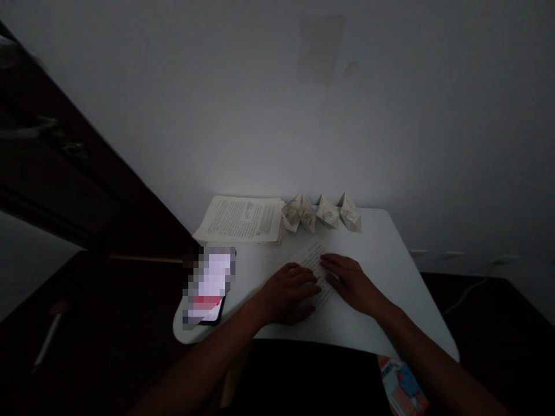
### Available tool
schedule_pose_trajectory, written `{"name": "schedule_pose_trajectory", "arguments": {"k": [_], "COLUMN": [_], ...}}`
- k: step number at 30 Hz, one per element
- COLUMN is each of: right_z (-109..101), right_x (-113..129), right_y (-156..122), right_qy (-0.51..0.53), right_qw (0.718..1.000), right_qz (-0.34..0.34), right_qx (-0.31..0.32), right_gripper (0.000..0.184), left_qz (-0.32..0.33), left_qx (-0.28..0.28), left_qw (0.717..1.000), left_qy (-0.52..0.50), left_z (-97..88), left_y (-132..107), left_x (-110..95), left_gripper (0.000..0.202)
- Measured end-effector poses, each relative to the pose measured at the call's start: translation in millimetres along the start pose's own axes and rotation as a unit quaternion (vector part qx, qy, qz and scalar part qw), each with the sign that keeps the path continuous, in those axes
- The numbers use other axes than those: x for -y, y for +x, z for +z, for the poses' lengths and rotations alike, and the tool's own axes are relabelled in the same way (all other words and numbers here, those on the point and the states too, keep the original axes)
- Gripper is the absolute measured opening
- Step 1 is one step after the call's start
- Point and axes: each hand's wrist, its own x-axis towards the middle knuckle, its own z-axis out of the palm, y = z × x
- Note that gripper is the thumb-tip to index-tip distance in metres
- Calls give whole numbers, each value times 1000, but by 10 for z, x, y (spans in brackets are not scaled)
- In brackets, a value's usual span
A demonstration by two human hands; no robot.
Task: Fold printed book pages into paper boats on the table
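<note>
A sheet of printed paper (313,253) lies flat and slanted on the white table, partly covered by both hands. My left hand (291,292) rests on its left side, fingers stretched across the print. On the right edge lies my right hand (349,280), its fingers extended and slightly apart. Behind the sheet, several folded paper boats (328,214) stand in a row near the wall. To their left is a stack of printed sheets (247,219).
A lit phone (212,283), its screen blurred out, lies at the left of the white table (403,300). A wall (260,115) rises right behind. Below the front edge at the right is a colourful printed packet (403,384). A dark door (65,144) stands at the left.
</note>
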Motion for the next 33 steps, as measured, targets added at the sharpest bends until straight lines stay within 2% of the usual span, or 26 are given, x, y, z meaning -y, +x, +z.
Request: {"name": "schedule_pose_trajectory", "arguments": {"k": [4,6,8,12,14,17,20,25,28,33], "right_z": [-24,-15,-2,16,20,17,15,34,39,28], "right_x": [-22,-35,-43,-41,-35,-16,4,-1,-11,-11], "right_y": [2,4,8,22,30,42,47,48,51,54], "right_qy": [6,6,6,5,4,1,-4,1,3,9], "right_qw": [1000,1000,1000,1000,1000,1000,999,999,999,999], "right_qz": [-8,-8,-7,4,9,21,32,34,35,31], "right_qx": [25,24,22,22,22,22,30,25,25,25], "right_gripper": [38,38,38,37,37,38,39,44,43,41], "left_qz": [-27,-25,-10,74,104,117,119,112,90,59], "left_qx": [45,57,45,-49,-102,-164,-190,-139,-105,-81], "left_qw": [999,998,999,996,989,978,972,982,989,994], "left_qy": [-7,2,14,22,33,57,71,62,55,45], "left_z": [-86,-108,-110,-71,-42,-19,-45,-118,-138,-189], "left_y": [-29,-28,-20,-25,-44,-82,-118,-187,-245,-271], "left_x": [-63,-80,-73,-4,42,97,122,159,193,169], "left_gripper": [61,63,57,23,13,13,20,37,34,34]}}
